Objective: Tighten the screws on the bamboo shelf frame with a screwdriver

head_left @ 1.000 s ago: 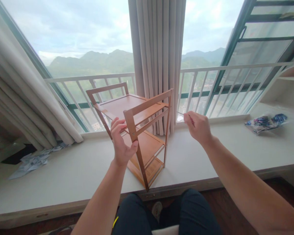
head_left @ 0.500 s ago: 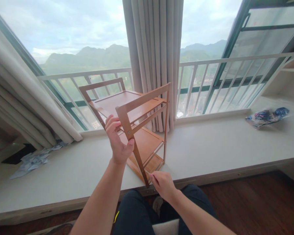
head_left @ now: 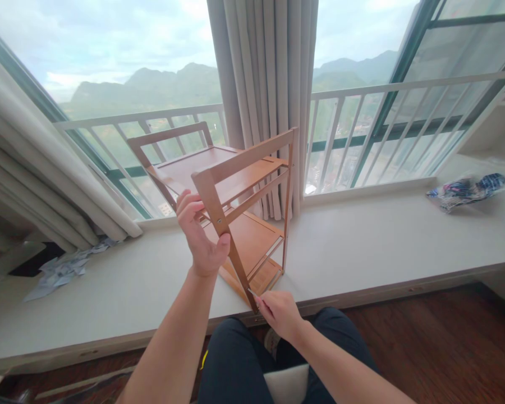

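Note:
A brown wooden shelf rack (head_left: 258,247) with several tiers stands on the white sill, its near corner by the front edge. My left hand (head_left: 202,233) is wrapped around its near upright just below the top tier, thumb on the front and fingers behind. A screw head (head_left: 219,220) shows on that upright above the thumb. Low on the same upright, my right hand (head_left: 280,315) is closed on a thin pale metal rod (head_left: 251,292), like a hex key. The rod's tip meets the wood; the rest is hidden in the fingers.
The rack stands on a white window sill (head_left: 345,247). Crumpled paper scraps (head_left: 61,275) lie at left, a plastic-wrapped patterned bundle (head_left: 467,191) at right. Behind are curtains (head_left: 263,73) and a white railing (head_left: 349,92). My knees are under the sill's edge, above a dark wooden floor (head_left: 437,348).
The view has tilted down slightly, so the scene sits a little higher. Both hands keep their holds; the rod in my right hand shows more clearly against the upright.

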Demonstrator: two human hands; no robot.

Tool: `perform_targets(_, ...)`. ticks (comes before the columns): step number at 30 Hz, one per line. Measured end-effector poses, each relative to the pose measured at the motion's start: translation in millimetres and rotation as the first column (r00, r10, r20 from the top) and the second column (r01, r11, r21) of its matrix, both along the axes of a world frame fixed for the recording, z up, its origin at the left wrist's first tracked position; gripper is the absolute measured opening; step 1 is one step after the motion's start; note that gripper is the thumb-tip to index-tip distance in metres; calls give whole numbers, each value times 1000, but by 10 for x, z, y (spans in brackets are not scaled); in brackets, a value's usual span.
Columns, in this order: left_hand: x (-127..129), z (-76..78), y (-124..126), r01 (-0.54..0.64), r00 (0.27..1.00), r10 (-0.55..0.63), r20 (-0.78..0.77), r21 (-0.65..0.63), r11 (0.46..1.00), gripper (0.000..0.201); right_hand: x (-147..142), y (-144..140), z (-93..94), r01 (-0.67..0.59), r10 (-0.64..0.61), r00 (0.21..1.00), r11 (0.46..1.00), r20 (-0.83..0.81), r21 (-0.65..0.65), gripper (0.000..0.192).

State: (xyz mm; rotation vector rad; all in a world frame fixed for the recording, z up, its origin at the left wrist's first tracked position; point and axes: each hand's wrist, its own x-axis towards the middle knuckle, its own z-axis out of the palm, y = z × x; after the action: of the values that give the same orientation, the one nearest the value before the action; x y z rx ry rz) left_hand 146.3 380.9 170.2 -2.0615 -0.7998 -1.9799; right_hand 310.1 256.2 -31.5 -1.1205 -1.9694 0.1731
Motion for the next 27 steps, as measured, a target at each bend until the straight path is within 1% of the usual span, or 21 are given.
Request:
perform_targets(5,0,-13,14,29,999,-30,14,17,999,72,-23,1,-4,6,-6,1000,1000,3,15,57)
perform_targets(9,0,-20,31,78,996,-80,32,42,996,72,-33,35,-29,10,-10,1000,999,-1,34,56)
perform_targets(14,-8,-18,26,59,998,-60,27,3,998,75,-19,78,-46,-8,5,999,998,37,61,52)
perform_targets(17,-6,-12,23,74,997,-75,37,16,997,75,-8,86,-21,6,-14,997,995,77,96,51)
perform_targets(22,0,-20,33,79,995,-81,50,34,996,74,-13,57,16,50,-56,993,997,100,64,51)
perform_targets(27,7,-23,34,118,990,-121,73,49,992,72,-81,21,-20,71,-74,993,997,88,43,53)
